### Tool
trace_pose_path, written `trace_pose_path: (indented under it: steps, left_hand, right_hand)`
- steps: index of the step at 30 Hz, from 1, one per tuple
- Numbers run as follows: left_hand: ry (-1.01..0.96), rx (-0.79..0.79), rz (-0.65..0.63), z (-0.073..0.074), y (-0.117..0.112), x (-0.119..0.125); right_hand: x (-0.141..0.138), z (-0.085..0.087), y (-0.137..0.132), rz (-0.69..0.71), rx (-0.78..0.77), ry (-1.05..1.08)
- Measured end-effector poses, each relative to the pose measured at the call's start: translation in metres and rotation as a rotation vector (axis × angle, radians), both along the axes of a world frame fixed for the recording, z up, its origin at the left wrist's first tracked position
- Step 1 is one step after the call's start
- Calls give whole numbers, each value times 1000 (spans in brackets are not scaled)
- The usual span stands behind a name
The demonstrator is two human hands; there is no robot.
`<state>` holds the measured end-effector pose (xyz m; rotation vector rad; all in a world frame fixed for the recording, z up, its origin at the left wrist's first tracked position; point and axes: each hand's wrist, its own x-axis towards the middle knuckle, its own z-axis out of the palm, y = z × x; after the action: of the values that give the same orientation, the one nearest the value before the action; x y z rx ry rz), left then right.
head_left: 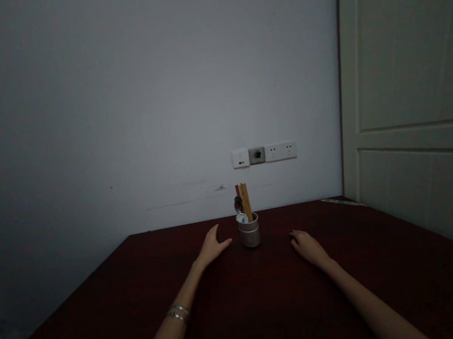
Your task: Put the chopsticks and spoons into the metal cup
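Observation:
A grey cylindrical holder stands upright on the dark red table. Several wooden chopsticks rise out of it, along with a white spoon that has a blue mark and a dark rounded utensil I cannot identify. Just left of the holder is my left hand, thumb and fingers spread apart, not touching it and holding nothing. My right hand is farther off on the right side, low over or on the table, with its fingers loosely extended and nothing visible in them. Bracelets circle my left wrist.
The dark red tabletop reaches back to a pale wall. Wall sockets and switch plates sit above its far edge. A thin flat strip lies near the back right corner, and a panelled door stands on the right.

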<state>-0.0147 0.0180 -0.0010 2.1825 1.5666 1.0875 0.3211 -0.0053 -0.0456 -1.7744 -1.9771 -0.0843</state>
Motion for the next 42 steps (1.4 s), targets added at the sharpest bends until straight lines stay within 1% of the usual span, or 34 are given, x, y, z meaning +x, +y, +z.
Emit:
trace_pose_path:
  steps: [2, 4, 6, 8, 11, 14, 17, 21, 26, 32, 39, 42]
  left_hand:
    - [-152, -34, -57, 8, -1, 19]
    - [-280, -61, -78, 11, 1, 39]
    - [-390, -86, -78, 9, 6, 57]
    - [-489, -101, -92, 4, 13, 71]
    - [-610, -94, -157, -4, 24, 83]
    - [-673, -94, -199, -7, 29, 91]
    - [-702, -105, -205, -7, 27, 96]
    - [-695, -75, -226, -6, 25, 102]
    - [-661, -34, -172, -8, 27, 104]
    - [-601, -11, -154, -9, 26, 102]
    - [-556, -5, -100, -7, 23, 103]
    - [-523, 28, -86, -4, 20, 104]
  right_hand:
    - [0, 0, 1, -1, -1, 7]
    - [0, 0, 1, 9, -3, 2]
    - [0, 0, 1, 16, -8, -12]
    - [-1, 1, 1, 13, -12, -27]
    - [-1, 2, 0, 10, -1, -29]
    - [-2, 4, -2, 12, 8, -10]
    - [-2, 5, -3, 7, 14, 15]
    - [-3, 4, -3, 8, 28, 35]
    - [-3, 5, -3, 22, 16, 69]
    - [-4, 7, -5, 19, 17, 28]
    - [-4, 8, -7, 5, 14, 18]
    - [-4, 8, -6, 7, 15, 0]
